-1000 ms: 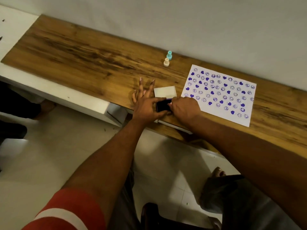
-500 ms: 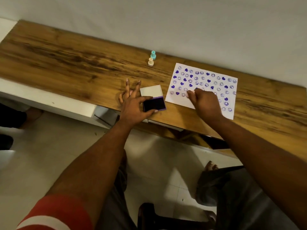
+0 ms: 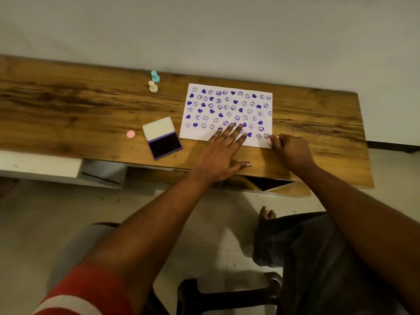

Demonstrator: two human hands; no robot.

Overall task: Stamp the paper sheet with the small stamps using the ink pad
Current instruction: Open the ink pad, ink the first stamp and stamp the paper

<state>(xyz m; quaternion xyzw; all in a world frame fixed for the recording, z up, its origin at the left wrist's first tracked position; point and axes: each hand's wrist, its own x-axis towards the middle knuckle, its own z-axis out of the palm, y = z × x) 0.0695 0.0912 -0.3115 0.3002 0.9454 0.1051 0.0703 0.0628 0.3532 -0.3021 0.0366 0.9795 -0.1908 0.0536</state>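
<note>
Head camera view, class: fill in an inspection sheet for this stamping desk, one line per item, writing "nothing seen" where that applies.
Surface: wooden desk against a pale wall, mostly bare at its left.
Job's things: paper sheet nearly filled with purple hearts and faces; ink pad open, its lid folded back; teal stamp and cream stamp upright near the wall.
Clutter: pink cap lying left of the pad.
Grips: left hand flat, fingers spread on the sheet's near edge; right hand closed on a pink stamp at the sheet's near right corner.
Cables: nothing seen.
Surroundings: tiled floor, a dark stool, the person's bare foot.
</note>
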